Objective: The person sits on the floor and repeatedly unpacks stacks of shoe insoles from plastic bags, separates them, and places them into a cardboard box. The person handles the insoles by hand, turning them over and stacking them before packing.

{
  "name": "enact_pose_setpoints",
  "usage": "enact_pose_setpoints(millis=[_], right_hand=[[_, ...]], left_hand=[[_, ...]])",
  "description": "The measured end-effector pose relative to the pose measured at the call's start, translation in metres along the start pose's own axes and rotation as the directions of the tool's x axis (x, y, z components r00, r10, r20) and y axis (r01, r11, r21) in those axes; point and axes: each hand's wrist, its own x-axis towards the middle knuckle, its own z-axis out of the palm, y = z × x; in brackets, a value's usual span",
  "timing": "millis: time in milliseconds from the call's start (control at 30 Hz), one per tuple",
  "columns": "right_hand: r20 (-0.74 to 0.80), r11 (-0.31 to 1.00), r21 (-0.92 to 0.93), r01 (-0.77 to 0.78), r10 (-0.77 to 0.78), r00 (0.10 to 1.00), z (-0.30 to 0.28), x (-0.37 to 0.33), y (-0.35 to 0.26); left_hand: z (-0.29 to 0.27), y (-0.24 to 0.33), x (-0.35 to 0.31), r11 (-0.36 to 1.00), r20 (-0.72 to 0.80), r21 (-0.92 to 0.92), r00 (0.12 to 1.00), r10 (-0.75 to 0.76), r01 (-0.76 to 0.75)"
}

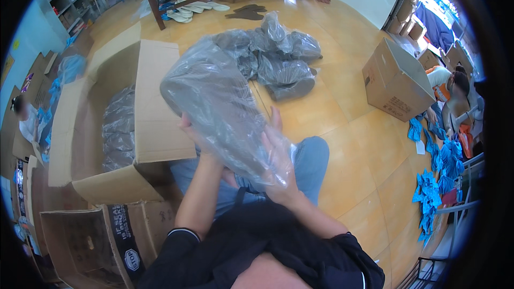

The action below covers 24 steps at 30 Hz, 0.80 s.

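Across my lap I hold a long grey-brown bundle [217, 101] in a clear plastic bag, its rounded end pointing up and left. My left hand [194, 132] grips its left edge, with part of the fingers hidden beneath it. My right hand [279, 163] clasps the lower right end, where the plastic gathers and shines. Just beyond the bundle, a pile of similar plastic-wrapped grey-brown bundles [284, 69] lies on the floor. To my left stands an open cardboard box [158, 101] with more wrapped bundles [119, 128] inside.
Another open carton [75, 246] sits at lower left. A tall cardboard box [399, 80] stands to the right, near a seated person [455, 96] and blue pieces [428, 198]. Pale sole-shaped pieces [198, 8] and brown flat ones [246, 12] lie by a table leg [155, 8].
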Motion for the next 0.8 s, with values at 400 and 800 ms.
enact_pose_setpoints(millis=[400,800], right_hand=[[0.074,0.998,0.015,-0.068,0.066,0.995,-0.001,0.028,0.018],[0.460,0.484,0.587,-0.648,0.459,0.760,-0.031,0.040,0.047]], left_hand=[[0.008,-0.015,-0.028,0.956,0.109,0.029,0.950,-0.292,0.290],[0.038,-0.008,0.039,0.929,0.281,0.370,0.954,-0.109,-0.003]])
